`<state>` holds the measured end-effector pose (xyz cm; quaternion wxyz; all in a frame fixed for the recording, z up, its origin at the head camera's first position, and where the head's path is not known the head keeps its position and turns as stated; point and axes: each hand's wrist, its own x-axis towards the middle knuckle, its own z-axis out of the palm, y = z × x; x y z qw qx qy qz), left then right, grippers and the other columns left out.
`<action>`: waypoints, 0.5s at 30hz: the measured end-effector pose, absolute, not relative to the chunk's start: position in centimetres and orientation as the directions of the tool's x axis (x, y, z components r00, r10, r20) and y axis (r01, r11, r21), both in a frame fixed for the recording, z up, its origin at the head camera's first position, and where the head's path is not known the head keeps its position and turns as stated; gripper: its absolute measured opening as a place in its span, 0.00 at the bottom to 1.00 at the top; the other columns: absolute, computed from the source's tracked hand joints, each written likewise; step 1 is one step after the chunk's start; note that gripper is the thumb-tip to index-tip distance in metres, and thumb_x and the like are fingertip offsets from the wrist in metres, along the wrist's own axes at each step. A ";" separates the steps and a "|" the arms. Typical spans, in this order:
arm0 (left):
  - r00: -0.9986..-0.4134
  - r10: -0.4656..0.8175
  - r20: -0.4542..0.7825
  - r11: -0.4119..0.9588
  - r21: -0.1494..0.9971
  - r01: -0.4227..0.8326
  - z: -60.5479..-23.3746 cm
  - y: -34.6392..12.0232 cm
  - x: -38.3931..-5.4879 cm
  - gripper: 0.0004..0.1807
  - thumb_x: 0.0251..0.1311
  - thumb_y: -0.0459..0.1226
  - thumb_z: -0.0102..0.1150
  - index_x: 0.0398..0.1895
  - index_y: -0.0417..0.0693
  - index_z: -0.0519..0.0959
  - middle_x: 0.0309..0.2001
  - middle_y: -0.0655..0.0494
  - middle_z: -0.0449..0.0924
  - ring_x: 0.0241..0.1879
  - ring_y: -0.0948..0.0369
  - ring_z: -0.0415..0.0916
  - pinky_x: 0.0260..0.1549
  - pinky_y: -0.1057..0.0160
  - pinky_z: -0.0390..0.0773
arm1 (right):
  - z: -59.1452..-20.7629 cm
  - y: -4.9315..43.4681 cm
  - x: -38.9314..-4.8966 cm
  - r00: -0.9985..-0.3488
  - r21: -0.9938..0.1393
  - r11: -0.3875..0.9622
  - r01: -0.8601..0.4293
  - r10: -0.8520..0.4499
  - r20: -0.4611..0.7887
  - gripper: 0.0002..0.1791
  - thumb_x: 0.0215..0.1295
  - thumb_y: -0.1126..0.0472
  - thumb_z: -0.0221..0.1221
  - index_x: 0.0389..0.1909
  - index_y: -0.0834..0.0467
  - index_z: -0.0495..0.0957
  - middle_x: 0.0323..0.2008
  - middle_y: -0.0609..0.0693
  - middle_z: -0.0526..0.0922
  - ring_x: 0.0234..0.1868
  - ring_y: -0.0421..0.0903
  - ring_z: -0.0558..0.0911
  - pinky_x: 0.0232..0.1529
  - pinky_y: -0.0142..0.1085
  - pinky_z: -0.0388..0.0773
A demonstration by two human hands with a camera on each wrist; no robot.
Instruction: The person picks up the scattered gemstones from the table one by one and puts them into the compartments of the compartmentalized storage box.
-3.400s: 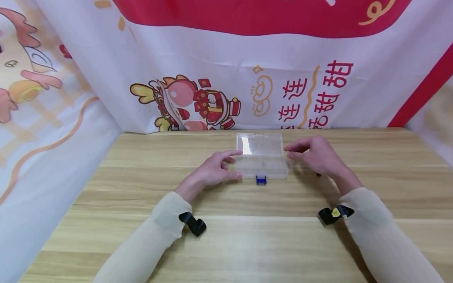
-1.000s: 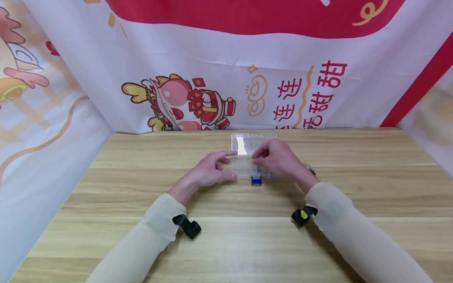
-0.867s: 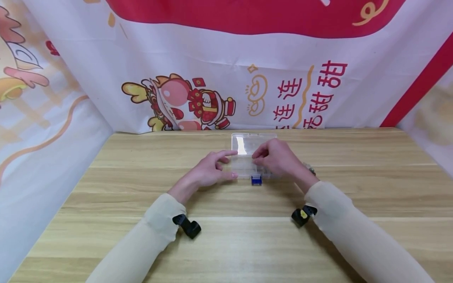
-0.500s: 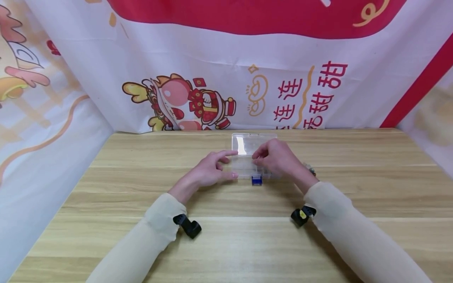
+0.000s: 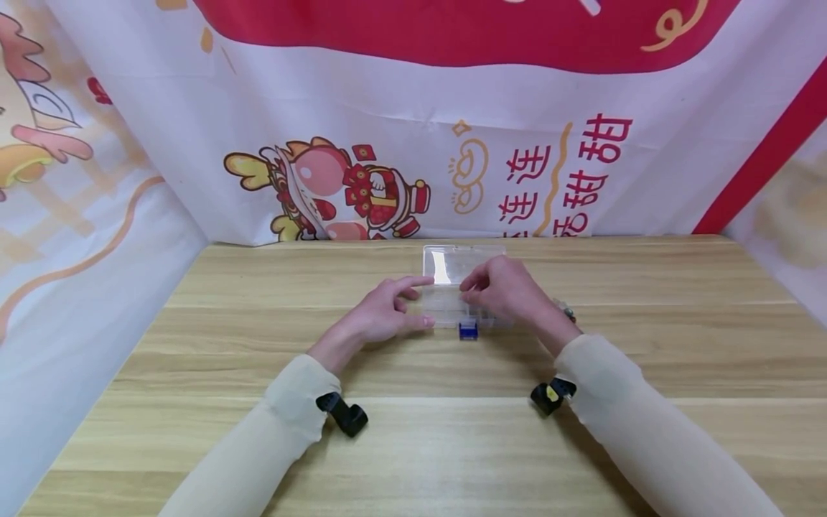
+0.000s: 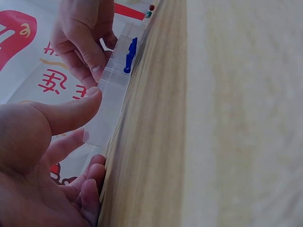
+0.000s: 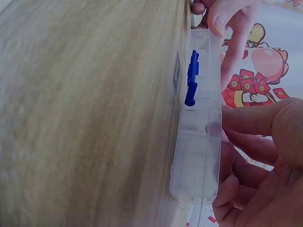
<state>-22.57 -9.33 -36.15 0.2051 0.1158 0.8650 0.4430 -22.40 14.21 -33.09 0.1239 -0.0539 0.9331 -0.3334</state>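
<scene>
A clear plastic compartment box lies on the wooden table with its lid folded back. On its front wall is a blue latch. My left hand grips the box at its left end, thumb at the front edge and index finger by the hinge side. Over the right half, my right hand dips thumb and index fingertips into a compartment, tips close together. The right wrist view shows the right fingers at the back rim; I cannot tell whether they pinch anything.
Small red and green bits lie on the table beyond the box's right end, partly behind the right wrist in the head view. A printed cloth hangs along the table's back edge.
Since the oldest frame, my right hand has moved left from beside the box to over its right compartments. My left hand keeps its hold. Little differs over the last second.
</scene>
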 end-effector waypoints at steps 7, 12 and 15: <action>-0.888 0.383 -0.253 0.581 0.813 0.019 -36.3 -9.3 -22.5 0.39 0.64 0.45 0.75 0.78 0.73 0.70 0.73 0.50 0.71 0.58 0.52 0.72 0.59 0.53 0.72 | -33.3 14.4 -22.2 -0.966 -0.633 0.773 -0.047 -0.196 -0.168 0.11 0.71 0.60 0.67 0.52 0.55 0.88 0.46 0.51 0.88 0.47 0.49 0.83 0.50 0.41 0.81; -0.889 0.382 -0.252 0.583 0.813 0.020 -36.3 -9.3 -22.5 0.39 0.64 0.45 0.74 0.78 0.73 0.70 0.73 0.51 0.71 0.59 0.52 0.72 0.59 0.52 0.73 | -33.6 14.9 -22.2 -0.970 -0.633 0.768 -0.093 -0.213 -0.115 0.12 0.74 0.57 0.66 0.54 0.52 0.88 0.49 0.49 0.89 0.48 0.49 0.83 0.51 0.42 0.81; -0.891 0.381 -0.249 0.581 0.813 0.021 -36.2 -9.3 -22.5 0.39 0.64 0.44 0.75 0.78 0.72 0.70 0.73 0.50 0.71 0.59 0.51 0.72 0.60 0.52 0.73 | -33.5 15.6 -22.1 -0.975 -0.645 0.757 -0.104 -0.206 -0.084 0.12 0.75 0.54 0.65 0.55 0.50 0.88 0.50 0.48 0.88 0.49 0.49 0.81 0.50 0.42 0.79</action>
